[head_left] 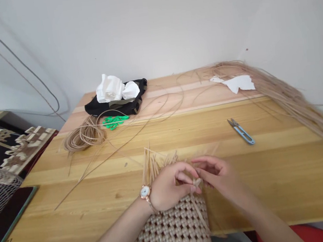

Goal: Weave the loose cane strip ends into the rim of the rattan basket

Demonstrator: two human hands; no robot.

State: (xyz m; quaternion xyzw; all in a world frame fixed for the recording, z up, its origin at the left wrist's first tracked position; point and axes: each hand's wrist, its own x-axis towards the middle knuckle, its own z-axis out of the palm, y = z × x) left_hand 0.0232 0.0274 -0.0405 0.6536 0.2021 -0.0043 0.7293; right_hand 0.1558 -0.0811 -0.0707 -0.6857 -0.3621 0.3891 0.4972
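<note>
A tan woven rattan piece [175, 231] with an open checkered pattern lies at the table's front edge, its lower part hanging past the edge. Loose strand ends [152, 165] stick up along its far side. My left hand [172, 184], with a watch [145, 191] on the wrist, pinches a strand at the piece's upper right corner. Opposite it, my right hand [215, 173] has its thumb and finger closed at the same strand. One flat strand [199, 212] hangs down over the weave from there. The fingers partly hide the corner.
Blue thread snips [241, 131] lie right of my hands. A long strand bundle [297, 100] runs along the right side. At the back left are a coil of strands [85, 134], a black bag [133, 106] with white tissue [110, 88], and green netting [115, 121]. A phone [11, 218] sits at left.
</note>
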